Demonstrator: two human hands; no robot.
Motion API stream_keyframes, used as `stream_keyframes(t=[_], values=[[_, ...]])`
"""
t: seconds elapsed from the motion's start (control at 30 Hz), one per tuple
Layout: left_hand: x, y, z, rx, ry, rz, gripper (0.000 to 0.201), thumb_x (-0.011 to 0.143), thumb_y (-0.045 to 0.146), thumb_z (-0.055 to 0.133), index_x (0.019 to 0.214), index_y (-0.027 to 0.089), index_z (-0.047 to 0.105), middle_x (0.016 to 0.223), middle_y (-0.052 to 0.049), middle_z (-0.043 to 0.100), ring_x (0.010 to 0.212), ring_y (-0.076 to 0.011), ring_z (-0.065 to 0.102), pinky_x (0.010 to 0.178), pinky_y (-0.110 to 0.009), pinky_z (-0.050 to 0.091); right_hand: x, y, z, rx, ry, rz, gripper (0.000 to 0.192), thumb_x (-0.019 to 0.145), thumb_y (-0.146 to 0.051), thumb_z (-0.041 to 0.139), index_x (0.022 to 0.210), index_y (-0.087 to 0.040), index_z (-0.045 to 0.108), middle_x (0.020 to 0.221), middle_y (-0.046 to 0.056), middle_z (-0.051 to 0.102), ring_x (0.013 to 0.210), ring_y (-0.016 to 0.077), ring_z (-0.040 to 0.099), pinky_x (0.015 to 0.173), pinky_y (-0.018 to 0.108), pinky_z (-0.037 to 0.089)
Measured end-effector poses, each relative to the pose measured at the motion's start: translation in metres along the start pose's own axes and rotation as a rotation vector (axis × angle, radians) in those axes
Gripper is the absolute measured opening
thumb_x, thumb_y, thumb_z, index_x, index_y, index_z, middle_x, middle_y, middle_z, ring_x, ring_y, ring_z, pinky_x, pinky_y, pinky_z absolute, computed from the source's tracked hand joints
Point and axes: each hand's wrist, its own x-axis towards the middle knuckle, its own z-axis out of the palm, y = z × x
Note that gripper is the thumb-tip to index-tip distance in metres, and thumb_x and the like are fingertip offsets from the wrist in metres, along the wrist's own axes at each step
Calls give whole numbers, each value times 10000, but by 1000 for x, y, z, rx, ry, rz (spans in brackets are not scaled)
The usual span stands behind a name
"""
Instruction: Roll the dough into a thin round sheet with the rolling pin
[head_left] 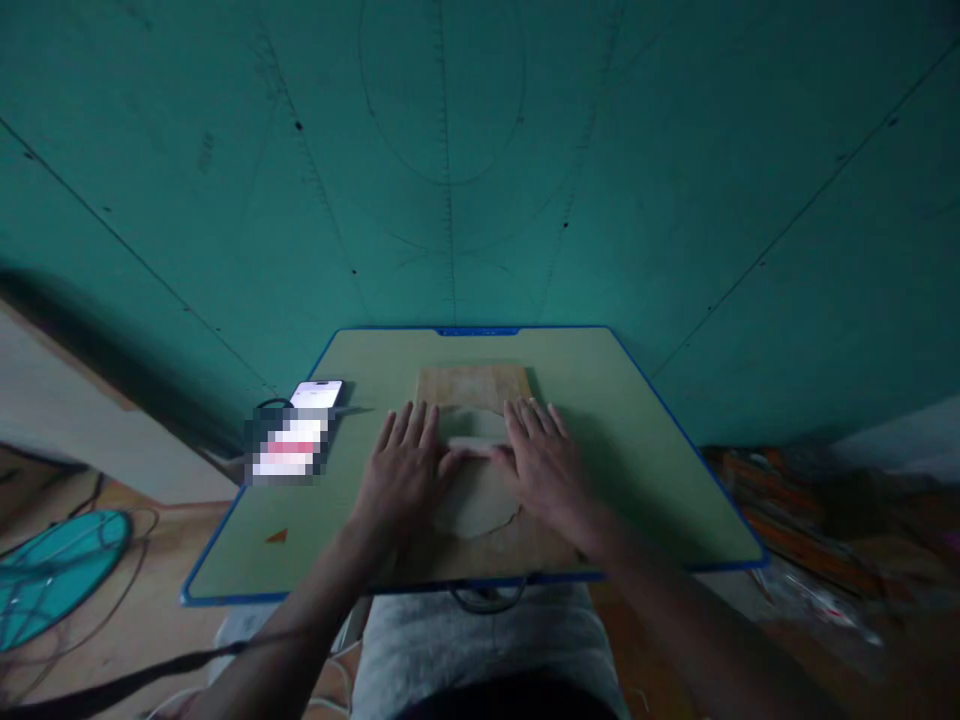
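I get my widest passage on the right of the frame, where the tabletop [652, 465] lies open from the right hand [546, 462] out to its blue edge. A narrower lane runs left of centre, between the left hand [405, 460] and the phone [315, 396], with a small orange triangle [277, 536] in the lower left. Above the wooden board [472, 380] I could cross sideways along a thin strip, but the green wall [480, 220] stops me beyond the far edge. At centre, a pale roll [472, 447] bridges the gap between the thumbs; at bottom centre, the legs [487, 645] block the near side.
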Motion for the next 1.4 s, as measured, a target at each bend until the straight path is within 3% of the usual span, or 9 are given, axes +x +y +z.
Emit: stream_keyframes(t=[0.23,0.33,0.43,0.57,0.7,0.87,1.07,1.23,1.4], values=[[90,-20,15,-29,-193,-118,644,1045,496,202,1454,91,491,1503,-213,493,1460,-387,353,1156,-571,301,92,30,12,7,-105,100,604,1030,-502,329,1483,-135,488,1556,185,444,1481,319,333,1218,526,165],[107,-29,20,-85,-263,-138,632,1039,525,187,1486,171,457,1517,-178,489,1465,-382,344,1129,-615,308,114,36,12,18,-137,127,572,1030,-450,331,1463,-119,506,1553,190,445,1477,315,339,1216,518,179],[104,-30,19,-99,-229,-126,606,1036,535,201,1489,218,449,1514,-153,501,1465,-373,348,1128,-615,305,115,36,11,11,-116,99,535,1027,-409,347,1445,-126,525,1556,182,442,1474,300,345,1220,492,185],[69,-10,9,-67,-92,-125,599,1034,537,254,1415,160,520,1467,-187,542,1430,-372,411,1118,-582,355,85,29,6,12,-107,26,528,1031,-431,369,1449,-150,530,1575,167,423,1484,289,332,1228,480,175],[7,19,-4,-65,-28,-64,585,1022,525,337,1267,76,621,1414,-249,568,1362,-389,493,1116,-555,394,29,23,-1,46,-73,-89,510,1038,-378,367,1459,-129,512,1559,155,449,1476,272,351,1232,486,202],[-38,18,-5,-164,20,63,534,1034,451,377,1459,145,481,1527,-170,481,1461,-319,380,1186,-559,322,-43,7,-13,74,26,-125,544,949,-222,506,1465,-53,474,1503,195,508,1387,322,463,1178,511,352],[21,1,4,-244,-174,-8,489,1051,390,362,1428,131,535,1574,-170,399,1505,-333,257,1182,-589,300,-88,-45,-13,200,77,-168,540,924,-205,521,1446,-69,494,1410,199,593,1262,318,581,1034,480,529],[67,31,2,-350,-221,232,461,1064,368,321,1426,194,548,1539,-81,479,1521,-272,236,1227,-534,232,-99,-73,-4,268,161,-370,491,986,-219,486,1458,-83,489,1526,132,501,1423,248,433,1170,384,417],[87,66,-3,-414,-269,318,471,1063,406,309,1394,211,581,1485,-68,551,1478,-254,354,1218,-484,262,-107,-56,-8,376,65,-378,499,999,-357,503,1437,-120,521,1499,101,540,1471,250,358,1214,424,352]])
